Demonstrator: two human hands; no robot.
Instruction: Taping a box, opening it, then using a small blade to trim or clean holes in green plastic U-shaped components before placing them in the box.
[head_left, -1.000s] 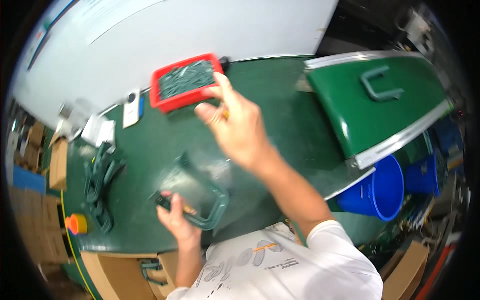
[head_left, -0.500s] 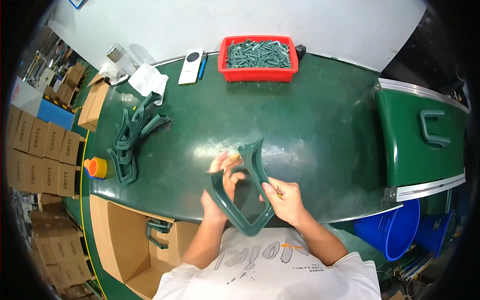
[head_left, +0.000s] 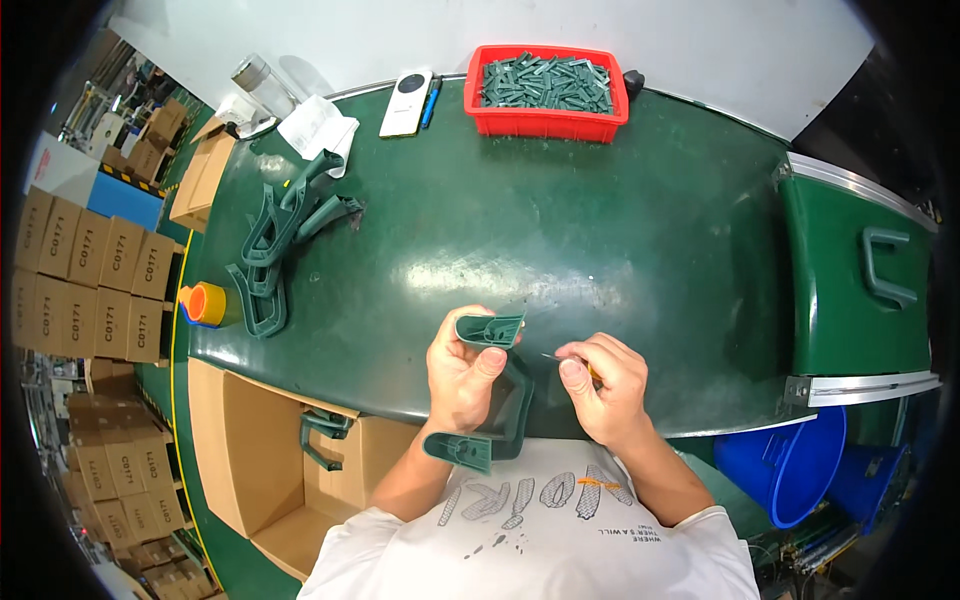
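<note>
My left hand [head_left: 462, 372] is closed round a dark green plastic handle [head_left: 517, 405], a bent grip with two flared, hollow ends. One end rises by my thumb and the other hangs lower, near my shirt. Pinched in my right hand [head_left: 606, 388] is a small yellow-handled knife [head_left: 596, 373]; its thin tip points left toward the handle and is apart from it. Most of the knife is hidden by my fingers. Both hands are over the near edge of the green table [head_left: 420, 230].
Several green handles [head_left: 268, 230] lie piled at the left, near an orange tape roll [head_left: 206, 303]. A red bin [head_left: 545, 122] of small green pieces stands at the back, beside a phone [head_left: 407, 105]. An open carton [head_left: 235, 440] is lower left, blue buckets [head_left: 780, 465] lower right.
The handle has been turned so its flared ends face up, and my left hand has gripped it. My right hand has let go of the handle and moved right with the knife.
</note>
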